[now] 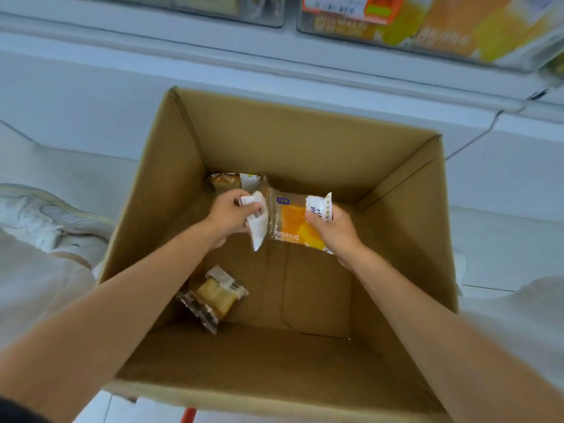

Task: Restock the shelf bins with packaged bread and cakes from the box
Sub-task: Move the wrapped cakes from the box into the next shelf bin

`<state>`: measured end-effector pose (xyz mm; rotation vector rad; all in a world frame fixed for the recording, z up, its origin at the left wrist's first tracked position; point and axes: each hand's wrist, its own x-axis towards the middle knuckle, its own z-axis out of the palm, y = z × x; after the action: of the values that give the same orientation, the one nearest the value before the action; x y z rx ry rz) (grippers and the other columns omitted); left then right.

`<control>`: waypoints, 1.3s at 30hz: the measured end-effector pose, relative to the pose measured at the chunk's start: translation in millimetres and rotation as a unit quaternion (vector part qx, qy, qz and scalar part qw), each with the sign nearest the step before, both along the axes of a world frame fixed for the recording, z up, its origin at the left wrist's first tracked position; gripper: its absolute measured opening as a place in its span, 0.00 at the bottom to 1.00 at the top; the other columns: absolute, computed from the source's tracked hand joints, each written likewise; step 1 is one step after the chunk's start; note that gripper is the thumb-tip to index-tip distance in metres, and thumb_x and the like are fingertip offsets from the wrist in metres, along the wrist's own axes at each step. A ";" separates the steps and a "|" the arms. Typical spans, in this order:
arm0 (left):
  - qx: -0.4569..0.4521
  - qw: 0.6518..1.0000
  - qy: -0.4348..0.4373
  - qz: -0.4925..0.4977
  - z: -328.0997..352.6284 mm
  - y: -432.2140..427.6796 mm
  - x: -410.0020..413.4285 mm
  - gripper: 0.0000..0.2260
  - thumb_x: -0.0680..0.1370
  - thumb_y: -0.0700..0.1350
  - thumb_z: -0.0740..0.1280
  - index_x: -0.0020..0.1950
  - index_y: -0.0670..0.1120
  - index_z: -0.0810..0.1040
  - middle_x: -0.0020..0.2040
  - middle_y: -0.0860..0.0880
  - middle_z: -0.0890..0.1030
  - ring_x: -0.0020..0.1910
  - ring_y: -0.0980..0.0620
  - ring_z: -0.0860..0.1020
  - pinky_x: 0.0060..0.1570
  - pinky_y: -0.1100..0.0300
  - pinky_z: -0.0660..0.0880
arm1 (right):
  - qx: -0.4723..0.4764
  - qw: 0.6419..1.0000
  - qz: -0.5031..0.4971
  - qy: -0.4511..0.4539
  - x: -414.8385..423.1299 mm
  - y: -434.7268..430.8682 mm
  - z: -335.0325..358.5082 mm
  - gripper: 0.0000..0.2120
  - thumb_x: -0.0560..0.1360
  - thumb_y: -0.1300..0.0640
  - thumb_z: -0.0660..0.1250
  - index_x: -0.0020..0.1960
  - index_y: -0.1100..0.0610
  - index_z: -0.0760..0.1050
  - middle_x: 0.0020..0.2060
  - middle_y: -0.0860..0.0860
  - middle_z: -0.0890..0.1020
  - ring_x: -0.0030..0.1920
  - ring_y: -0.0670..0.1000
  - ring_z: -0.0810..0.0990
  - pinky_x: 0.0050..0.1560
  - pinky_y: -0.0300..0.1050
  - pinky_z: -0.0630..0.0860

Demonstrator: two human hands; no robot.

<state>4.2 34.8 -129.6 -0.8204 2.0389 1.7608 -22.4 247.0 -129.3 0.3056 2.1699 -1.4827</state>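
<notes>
Under the white shelf (274, 65) with its clear bin (396, 44) at 1 o'clock, the cardboard box (305, 141) is almost empty: the left hand (229, 218) grips a white pack (258, 230), the right hand (335, 232) grips an orange cake pack (291, 219), and a far pack (227, 181) at 11 o'clock and a near pack (215, 296) at 7 o'clock still wait inside.

The box (305, 141) is standing before the shelf bins (427, 22) (these are sitting behind and above it). Inside, a far packet (225, 180) is lying in the far left corner, a near packet (216, 296) is lying by the left wall, and a held packet (293, 221) is hanging mid-box between the left grip (230, 215) and right grip (332, 230). A shoe (45, 218) is resting left of the box.
</notes>
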 end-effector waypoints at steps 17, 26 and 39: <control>-0.116 0.989 0.086 0.008 105.2 7.3 3.3 0.32 0.74 0.53 0.73 0.74 0.48 0.64 0.64 0.49 0.73 0.63 0.50 0.73 0.58 0.59 0.71 | -0.185 0.982 -0.025 -0.033 -11.2 16.3 101.4 0.14 0.73 0.67 0.67 0.55 0.55 0.78 0.53 0.57 0.84 0.52 0.57 0.84 0.54 0.58 0.80; -0.036 0.985 0.165 -0.027 145.5 71.9 -7.3 0.20 0.81 0.60 0.56 0.45 0.45 0.76 0.39 0.50 0.82 0.38 0.55 0.80 0.35 0.70 0.72 | -0.263 0.961 0.008 -0.080 -16.7 40.4 149.8 0.18 0.73 0.55 0.72 0.61 0.56 0.77 0.56 0.58 0.83 0.55 0.57 0.83 0.54 0.53 0.80; -0.543 0.683 0.484 -0.067 279.8 102.8 -165.9 0.22 0.81 0.56 0.57 0.72 0.48 0.68 0.75 0.45 0.67 0.74 0.45 0.63 0.72 0.44 0.59 | -0.212 0.926 -0.151 0.274 -152.5 126.7 324.4 0.10 0.70 0.60 0.76 0.49 0.53 0.79 0.47 0.53 0.85 0.51 0.54 0.84 0.56 0.53 0.79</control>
<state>-161.7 137.5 150.3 0.2552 3.7903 0.6678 -174.9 373.7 195.1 0.0754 2.1782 -2.3970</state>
